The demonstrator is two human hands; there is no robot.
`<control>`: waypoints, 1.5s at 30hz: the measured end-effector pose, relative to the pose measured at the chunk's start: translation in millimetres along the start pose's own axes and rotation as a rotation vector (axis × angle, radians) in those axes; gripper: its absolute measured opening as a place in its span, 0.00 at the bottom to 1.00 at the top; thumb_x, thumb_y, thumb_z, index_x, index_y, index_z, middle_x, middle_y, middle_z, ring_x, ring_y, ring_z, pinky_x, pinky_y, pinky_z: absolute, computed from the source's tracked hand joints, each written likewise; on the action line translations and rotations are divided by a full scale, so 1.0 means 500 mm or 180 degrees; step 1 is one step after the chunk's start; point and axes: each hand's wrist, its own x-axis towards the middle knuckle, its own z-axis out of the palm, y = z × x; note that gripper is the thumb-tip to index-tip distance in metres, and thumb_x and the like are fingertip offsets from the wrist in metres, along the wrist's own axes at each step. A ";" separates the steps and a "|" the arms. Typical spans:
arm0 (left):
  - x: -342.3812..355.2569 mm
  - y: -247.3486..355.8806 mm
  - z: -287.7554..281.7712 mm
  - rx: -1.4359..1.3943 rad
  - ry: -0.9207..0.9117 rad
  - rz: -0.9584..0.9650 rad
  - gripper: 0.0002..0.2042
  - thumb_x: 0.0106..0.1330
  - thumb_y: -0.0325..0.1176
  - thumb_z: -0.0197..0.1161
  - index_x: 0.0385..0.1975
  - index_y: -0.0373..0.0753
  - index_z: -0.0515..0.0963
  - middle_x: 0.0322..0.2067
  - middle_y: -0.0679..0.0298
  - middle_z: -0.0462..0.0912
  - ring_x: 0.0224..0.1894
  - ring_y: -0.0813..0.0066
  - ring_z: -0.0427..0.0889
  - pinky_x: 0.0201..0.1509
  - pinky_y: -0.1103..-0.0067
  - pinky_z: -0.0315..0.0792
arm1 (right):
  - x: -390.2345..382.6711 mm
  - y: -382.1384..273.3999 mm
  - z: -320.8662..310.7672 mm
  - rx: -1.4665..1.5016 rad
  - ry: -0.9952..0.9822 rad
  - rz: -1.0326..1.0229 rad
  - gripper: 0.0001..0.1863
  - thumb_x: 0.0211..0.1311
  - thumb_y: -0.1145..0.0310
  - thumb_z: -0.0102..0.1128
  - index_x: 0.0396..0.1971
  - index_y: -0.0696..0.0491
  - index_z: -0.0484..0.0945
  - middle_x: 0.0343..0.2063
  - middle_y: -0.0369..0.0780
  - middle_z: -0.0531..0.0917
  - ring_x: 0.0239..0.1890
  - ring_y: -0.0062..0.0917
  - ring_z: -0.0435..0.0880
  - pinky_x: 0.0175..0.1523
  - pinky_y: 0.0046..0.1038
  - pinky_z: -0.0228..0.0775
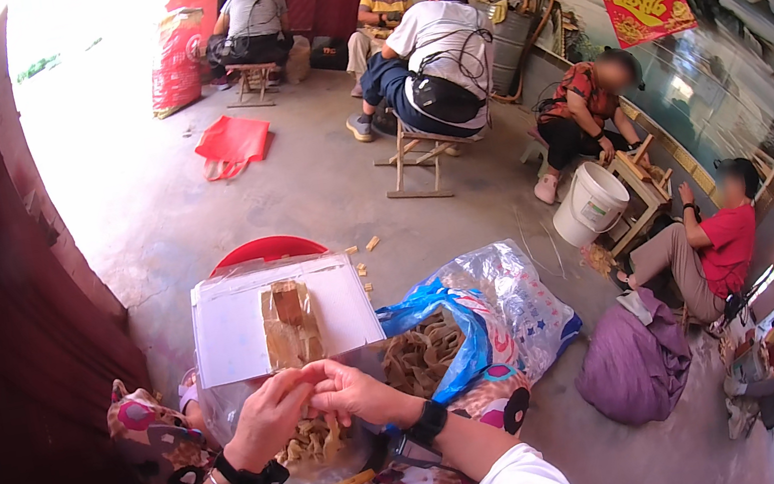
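Left hand (277,409) and right hand (362,391) are meeting at the fingertips, fingers curled and nearly closed; whether they are gripping a small piece cannot be told. Directly below the grip, clear plastic (230,401) is holding a loose heap of tan pieces (318,442). Just beyond the grip, a brown taped block (291,330) is lying on a white board (229,333), which is covering part of a red round-edged object (267,248). Right of the grip, a blue-and-clear bag (520,312) is lying open, containing brown strips (420,353). Farther right, a purple sack (634,365) is slumping, its contents hidden. Ahead and right, a white bucket (591,202) is standing beside a wooden bench (642,191); its contents are not showing. Far ahead and left, a bulging red sack (175,68) is standing upright.
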 end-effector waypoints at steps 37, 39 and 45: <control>0.018 0.078 -0.004 -0.0724 -0.0295 0.0018 0.11 0.60 0.24 0.58 0.41 0.33 0.69 0.44 0.54 0.75 0.40 0.63 0.78 0.41 0.78 0.73 | -0.023 0.051 -0.041 0.1367 -0.0602 0.0329 0.12 0.70 0.63 0.48 0.47 0.51 0.73 0.34 0.32 0.77 0.29 0.14 0.72 0.30 0.14 0.67; 0.053 0.106 -0.014 -0.1121 -0.0504 -0.0086 0.08 0.59 0.24 0.58 0.36 0.35 0.67 0.40 0.54 0.76 0.36 0.59 0.77 0.38 0.75 0.73 | -0.023 0.039 -0.056 0.1486 -0.0930 0.0442 0.11 0.70 0.65 0.46 0.46 0.52 0.73 0.31 0.32 0.75 0.27 0.15 0.69 0.30 0.15 0.65; 0.038 0.030 0.023 -0.1128 -0.1105 -0.0779 0.07 0.65 0.32 0.57 0.37 0.35 0.70 0.32 0.51 0.78 0.33 0.55 0.78 0.35 0.72 0.73 | -0.020 0.027 -0.071 0.0867 0.0131 0.0687 0.17 0.66 0.58 0.55 0.48 0.52 0.73 0.32 0.30 0.77 0.27 0.14 0.71 0.29 0.15 0.64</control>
